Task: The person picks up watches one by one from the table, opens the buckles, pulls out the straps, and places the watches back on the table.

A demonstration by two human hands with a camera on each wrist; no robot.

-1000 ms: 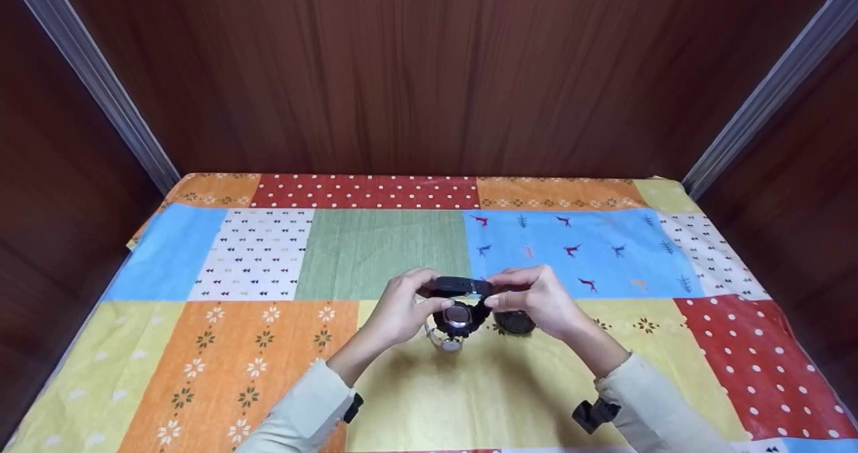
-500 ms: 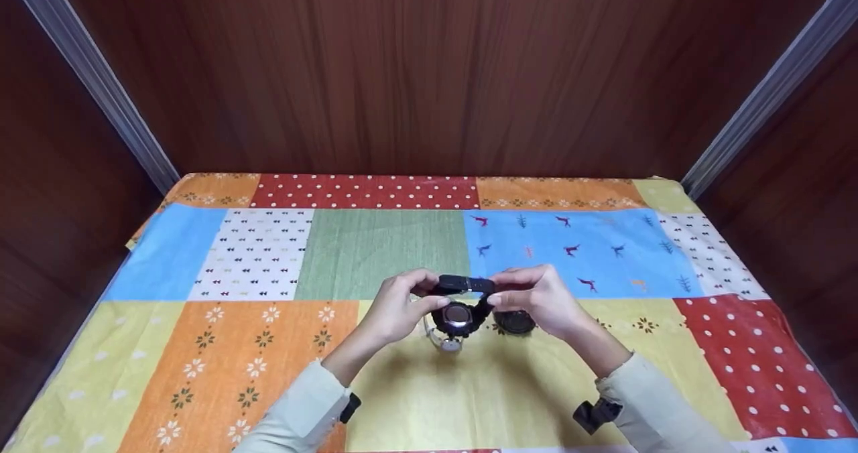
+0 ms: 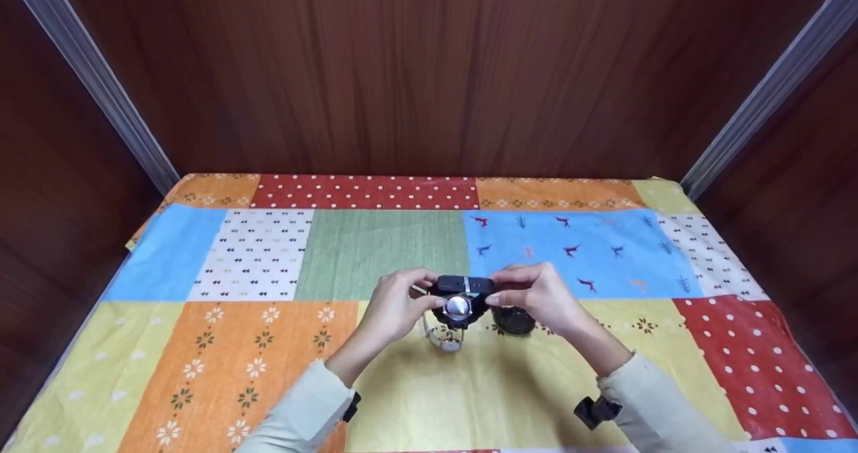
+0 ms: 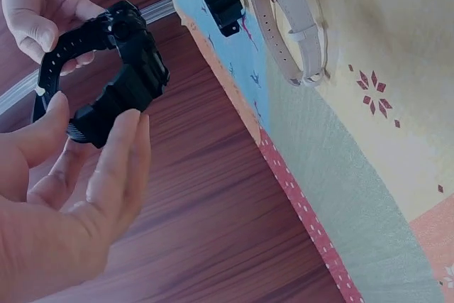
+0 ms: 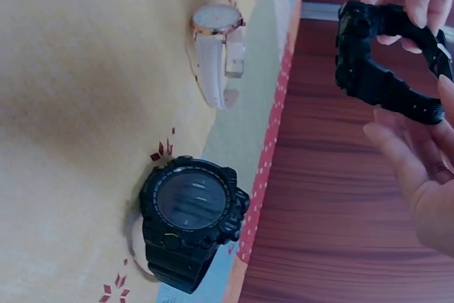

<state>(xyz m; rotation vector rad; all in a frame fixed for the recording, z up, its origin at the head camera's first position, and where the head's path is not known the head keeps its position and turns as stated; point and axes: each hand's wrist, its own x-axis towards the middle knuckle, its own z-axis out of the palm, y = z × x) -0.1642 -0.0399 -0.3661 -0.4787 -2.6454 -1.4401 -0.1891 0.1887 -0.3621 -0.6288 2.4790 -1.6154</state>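
Note:
A black wristwatch (image 3: 458, 308) with a round face is held up between both hands, its strap (image 3: 464, 284) bent into a loop. My left hand (image 3: 397, 309) pinches the strap from the left, thumb inside the loop in the left wrist view. From the right, the thumb and fingers of my right hand (image 3: 541, 300) pinch the strap's other side. A metal buckle or keeper glints on the strap between the hands. Under the held watch, a white-strapped watch (image 5: 209, 62) with a rose-gold case stands on the cloth. Another black watch (image 5: 191, 200) rests near my right hand.
A patchwork tablecloth (image 3: 415, 399) covers the table. Behind it rises a dark brown wood-grain wall (image 3: 429, 71), with more panels at both sides and grey metal strips in the corners. Black straps sit at both cuffs.
The held watch has tilted, so its face now catches bright light and sits slightly higher in the head view. Both hands stay nearly in place on the strap.

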